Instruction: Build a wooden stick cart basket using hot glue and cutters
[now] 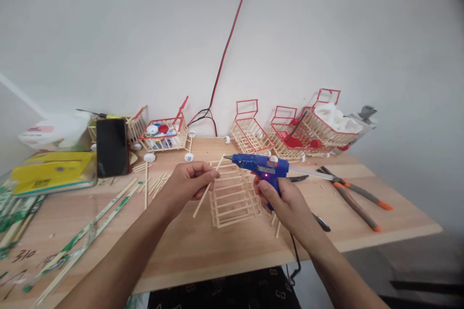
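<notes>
Above the table (217, 246), right hand (286, 200) grips glue gun (259, 165).

One head-worn camera looks forward and down, close over the light wooden tabletop (203, 246), with the plain white wall (326, 34) filling twelve o'clock.

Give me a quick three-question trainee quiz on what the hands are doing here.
1. Which hand grips the blue glue gun?
2. True or false: the left hand pinches a thin wooden stick.
3. What lies on the table between the hands: (a) a wooden stick frame, (b) a phone, (c) pliers?

Key: 1. The right hand. 2. True. 3. (a), the wooden stick frame; the pliers lie further right.
</notes>
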`<state>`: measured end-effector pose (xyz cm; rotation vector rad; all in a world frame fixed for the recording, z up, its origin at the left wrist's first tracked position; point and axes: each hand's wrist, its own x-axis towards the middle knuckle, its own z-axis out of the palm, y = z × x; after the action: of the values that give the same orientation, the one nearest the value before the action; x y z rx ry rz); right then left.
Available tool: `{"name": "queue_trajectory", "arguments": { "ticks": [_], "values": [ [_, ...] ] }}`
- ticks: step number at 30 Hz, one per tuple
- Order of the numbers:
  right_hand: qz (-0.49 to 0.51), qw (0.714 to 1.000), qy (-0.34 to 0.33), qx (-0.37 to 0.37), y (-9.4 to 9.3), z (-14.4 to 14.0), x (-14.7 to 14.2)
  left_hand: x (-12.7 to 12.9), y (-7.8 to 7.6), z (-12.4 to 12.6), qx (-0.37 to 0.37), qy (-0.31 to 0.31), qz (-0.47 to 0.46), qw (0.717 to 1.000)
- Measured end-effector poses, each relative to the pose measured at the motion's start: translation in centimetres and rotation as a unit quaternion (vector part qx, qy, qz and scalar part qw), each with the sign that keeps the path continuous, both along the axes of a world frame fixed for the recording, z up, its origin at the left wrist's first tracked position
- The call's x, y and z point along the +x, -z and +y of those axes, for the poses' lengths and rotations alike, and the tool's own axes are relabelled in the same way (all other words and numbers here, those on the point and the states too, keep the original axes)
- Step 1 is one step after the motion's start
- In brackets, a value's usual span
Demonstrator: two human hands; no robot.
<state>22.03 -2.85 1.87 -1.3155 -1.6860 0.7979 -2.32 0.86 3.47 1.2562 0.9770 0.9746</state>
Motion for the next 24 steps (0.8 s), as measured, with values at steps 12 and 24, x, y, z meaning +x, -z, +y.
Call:
{"name": "queue_trajectory", "arguments": {
  "ticks": [12, 24],
  "values": [
    [-0.021, 1.000, 0.008, 0.006, -0.16, -0.10, -0.17, 0.11, 0.03, -0.03, -0.007, -0.005, 0.001, 1.000],
    [-0.033, 0.999, 0.014, -0.004, -0.46, -0.24, -0.13, 0.30, -0.06, -0.17, -0.002, -0.005, -0.008, 1.000]
  ]
}}
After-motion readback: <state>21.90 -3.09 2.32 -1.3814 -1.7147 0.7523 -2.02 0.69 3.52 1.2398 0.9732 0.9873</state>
